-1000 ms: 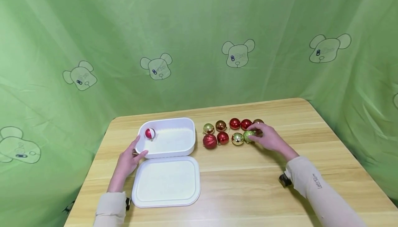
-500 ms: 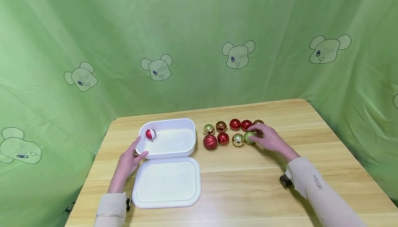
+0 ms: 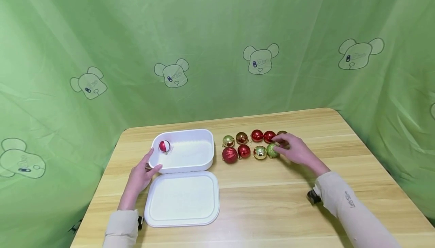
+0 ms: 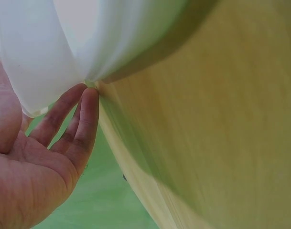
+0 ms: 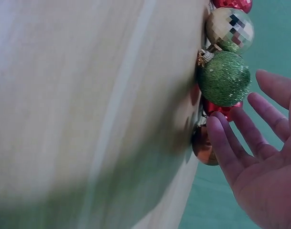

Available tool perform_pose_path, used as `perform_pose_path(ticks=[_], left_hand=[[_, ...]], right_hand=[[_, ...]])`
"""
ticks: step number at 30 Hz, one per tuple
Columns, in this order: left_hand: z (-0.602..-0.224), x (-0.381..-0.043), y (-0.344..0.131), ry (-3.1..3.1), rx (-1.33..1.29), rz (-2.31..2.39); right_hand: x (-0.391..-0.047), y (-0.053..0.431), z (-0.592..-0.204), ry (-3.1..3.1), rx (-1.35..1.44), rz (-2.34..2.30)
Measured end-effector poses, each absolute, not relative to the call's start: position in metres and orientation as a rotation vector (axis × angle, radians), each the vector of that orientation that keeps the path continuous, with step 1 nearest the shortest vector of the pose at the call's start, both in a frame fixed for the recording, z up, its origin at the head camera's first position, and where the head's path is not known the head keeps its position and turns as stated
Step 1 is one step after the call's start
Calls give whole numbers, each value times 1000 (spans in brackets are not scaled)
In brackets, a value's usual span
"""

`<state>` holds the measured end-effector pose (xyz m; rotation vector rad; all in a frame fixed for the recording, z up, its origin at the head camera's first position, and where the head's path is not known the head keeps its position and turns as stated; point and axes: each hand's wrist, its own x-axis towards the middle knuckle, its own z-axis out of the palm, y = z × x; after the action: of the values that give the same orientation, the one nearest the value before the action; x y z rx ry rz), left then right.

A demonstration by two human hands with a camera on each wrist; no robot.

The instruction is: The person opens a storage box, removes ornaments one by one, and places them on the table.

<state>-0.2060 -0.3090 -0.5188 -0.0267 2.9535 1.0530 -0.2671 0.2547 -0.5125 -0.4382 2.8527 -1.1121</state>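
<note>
My left hand holds the left front corner of a white plastic box, thumb at the front and fingers along the left side. In the left wrist view, fingertips reach the box's lower edge. A red and white Christmas ball lies inside the box. My right hand is beside a green glitter ball, fingers spread; in the right wrist view a gap shows between them and the ball. A brown-gold ball sits behind the fingers.
Several more balls stand in two rows left of my right hand, among them a shiny gold one and a textured dark red one. The white lid lies flat before the box on the wooden table. Green cloth hangs behind.
My right hand has shifted slightly to the right, uncovering more of the green glitter ball. The left hand, box and balls stay as they were; the view tilted slightly.
</note>
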Motion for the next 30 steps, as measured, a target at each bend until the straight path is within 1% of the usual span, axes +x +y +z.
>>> perform_pose_path(ticks=[7, 13, 22, 30], left_hand=[[-519, -207, -309, 2963, -27, 1050], [-520, -207, -309, 2952, -26, 1067], [-519, -207, -308, 2961, -15, 1060], [-519, -206, -308, 2959, -28, 1062]], right_hand=[[-268, 251, -500, 2905, -472, -1109], [-269, 237, -487, 2885, -513, -1134], [-273, 202, -478, 2831, -569, -1256], [-283, 161, -472, 2787, -630, -1289]])
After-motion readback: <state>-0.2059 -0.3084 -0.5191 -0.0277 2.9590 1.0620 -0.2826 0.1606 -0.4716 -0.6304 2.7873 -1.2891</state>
